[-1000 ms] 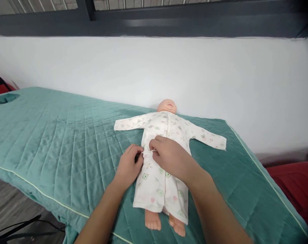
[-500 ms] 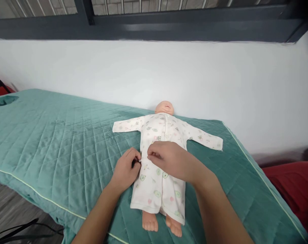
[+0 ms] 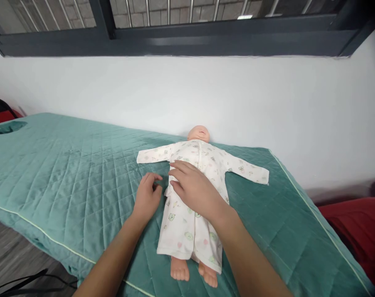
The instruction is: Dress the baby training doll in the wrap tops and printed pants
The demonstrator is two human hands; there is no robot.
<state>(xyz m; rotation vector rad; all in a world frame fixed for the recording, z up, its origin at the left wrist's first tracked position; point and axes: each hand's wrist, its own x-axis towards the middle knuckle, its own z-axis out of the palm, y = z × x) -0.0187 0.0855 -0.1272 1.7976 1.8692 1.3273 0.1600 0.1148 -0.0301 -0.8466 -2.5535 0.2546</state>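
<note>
1. Your left hand point(image 3: 146, 199) is near the center of the frame, just left of the gown, its fingers loosely curled around nothing, with a gap between thumb and forefinger.
2. Your right hand point(image 3: 196, 187) is over the middle of the gown, palm down, fingers slightly spread and gripping nothing; from this angle you can't quite tell whether the fingertips touch the cloth.
3. The doll point(image 3: 199, 133) lies face up in the center of the frame, its head toward the wall point(image 3: 252, 95) and its two bare feet point(image 3: 179, 270) at the bottom center, pointing toward you.
4. It wears the white printed gown point(image 3: 181, 222), whose sleeves spread out to left and right.
5. Under it you have the bed point(image 3: 91, 173) with its green quilted cover, which has a hole point(image 3: 9, 127) at the far left.
6. A dark window frame point(image 3: 206, 39) crosses the top; something red point(image 3: 357, 222) sits at the lower right.
</note>
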